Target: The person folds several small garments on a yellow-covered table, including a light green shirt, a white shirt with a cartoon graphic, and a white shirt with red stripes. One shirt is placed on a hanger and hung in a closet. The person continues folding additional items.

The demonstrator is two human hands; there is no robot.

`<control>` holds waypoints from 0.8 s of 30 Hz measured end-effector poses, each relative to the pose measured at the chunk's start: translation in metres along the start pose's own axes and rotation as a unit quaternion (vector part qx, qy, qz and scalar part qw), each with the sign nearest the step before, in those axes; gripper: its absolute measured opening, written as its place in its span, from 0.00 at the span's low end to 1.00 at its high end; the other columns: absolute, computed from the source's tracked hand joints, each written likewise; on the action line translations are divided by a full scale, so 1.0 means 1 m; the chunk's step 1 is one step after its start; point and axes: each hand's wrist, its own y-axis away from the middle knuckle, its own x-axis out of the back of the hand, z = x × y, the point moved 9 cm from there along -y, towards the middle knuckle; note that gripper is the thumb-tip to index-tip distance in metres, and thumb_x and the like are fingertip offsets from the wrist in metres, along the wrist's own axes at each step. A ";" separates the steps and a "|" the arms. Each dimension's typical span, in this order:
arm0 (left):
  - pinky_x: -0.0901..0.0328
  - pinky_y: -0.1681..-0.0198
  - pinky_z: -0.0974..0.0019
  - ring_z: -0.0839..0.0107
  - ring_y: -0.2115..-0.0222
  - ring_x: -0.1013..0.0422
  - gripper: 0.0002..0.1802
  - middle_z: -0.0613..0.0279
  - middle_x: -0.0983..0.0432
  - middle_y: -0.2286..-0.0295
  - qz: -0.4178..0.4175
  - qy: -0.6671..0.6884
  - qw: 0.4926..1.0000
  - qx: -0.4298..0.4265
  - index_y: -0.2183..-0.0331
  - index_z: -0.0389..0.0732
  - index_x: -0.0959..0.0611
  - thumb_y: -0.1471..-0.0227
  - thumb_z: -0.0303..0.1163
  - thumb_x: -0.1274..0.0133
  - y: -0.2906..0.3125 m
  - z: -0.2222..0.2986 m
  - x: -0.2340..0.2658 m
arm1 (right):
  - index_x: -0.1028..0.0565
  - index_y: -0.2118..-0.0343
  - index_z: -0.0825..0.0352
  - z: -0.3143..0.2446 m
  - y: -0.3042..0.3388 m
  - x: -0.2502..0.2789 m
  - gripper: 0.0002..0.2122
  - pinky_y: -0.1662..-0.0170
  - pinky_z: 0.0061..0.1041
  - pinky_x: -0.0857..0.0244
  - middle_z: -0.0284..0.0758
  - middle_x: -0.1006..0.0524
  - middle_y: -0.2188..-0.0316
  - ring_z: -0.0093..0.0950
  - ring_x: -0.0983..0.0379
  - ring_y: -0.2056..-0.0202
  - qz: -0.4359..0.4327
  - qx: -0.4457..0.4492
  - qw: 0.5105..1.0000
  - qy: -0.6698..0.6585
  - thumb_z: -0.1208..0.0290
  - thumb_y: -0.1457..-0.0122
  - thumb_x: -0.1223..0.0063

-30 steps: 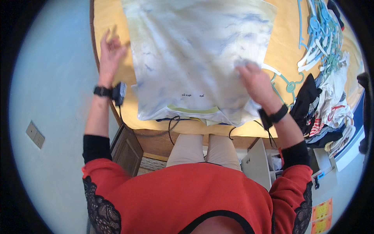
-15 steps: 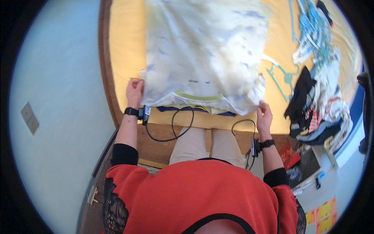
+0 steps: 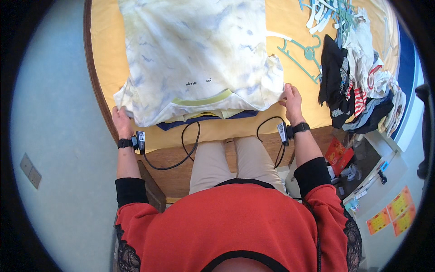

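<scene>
both hands had slid outward since the earlier frame, from the shirt's near hem to its two sleeve ends. the left hand [image 3: 121, 121] sat at the left sleeve of the pale tie-dye t-shirt [image 3: 199, 59], fingers closed on the sleeve's edge near the worktop's rim. the right hand [image 3: 292, 100] was at the right sleeve, its grip pinching the cloth at the sleeve's corner. the t-shirt lay spread flat on the yellow worktop [image 3: 106, 54], collar nearest the person, with a yellow-green neckband showing. a dark blue garment [image 3: 204, 119] peeked out from under the near edge of the shirt. each wrist wore a black band with a small device, and black cables [image 3: 183, 149] hung from them over the worktop's front edge. to the right, just beside the right hand, lay a teal hanger [image 3: 302, 54], and beyond it a heap of mixed clothes [image 3: 362, 86] in black, white, red stripes and grey. more pale hangers [image 3: 326, 11] lay tangled at the far right corner.
</scene>
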 end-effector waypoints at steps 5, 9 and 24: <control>0.33 0.55 0.60 0.61 0.64 0.27 0.12 0.51 0.23 0.66 0.115 -0.212 0.952 -0.188 0.57 0.34 0.25 0.38 0.32 0.54 0.015 0.059 0.031 | 0.29 0.47 0.65 0.013 -0.018 -0.028 0.24 0.55 0.35 0.27 0.35 0.22 0.53 0.30 0.24 0.55 -0.175 -0.117 0.964 -0.165 0.49 0.34 0.50; 0.31 0.58 0.55 0.48 0.63 0.23 0.15 0.43 0.20 0.64 0.083 -0.278 0.932 -0.218 0.55 0.36 0.25 0.39 0.35 0.48 0.018 0.092 0.022 | 0.30 0.45 0.66 0.014 -0.012 -0.037 0.21 0.48 0.43 0.29 0.36 0.23 0.49 0.33 0.25 0.49 -0.252 -0.158 0.926 -0.233 0.58 0.36 0.45; 0.30 0.61 0.52 0.49 0.63 0.26 0.28 0.52 0.23 0.61 -0.124 -0.398 0.854 -0.312 0.44 0.54 0.26 0.47 0.24 0.50 0.128 0.213 -0.138 | 0.31 0.69 0.69 -0.100 0.064 -0.026 0.06 0.65 0.23 0.37 0.33 0.30 0.74 0.23 0.36 0.72 0.048 0.284 0.951 0.115 0.80 0.48 0.46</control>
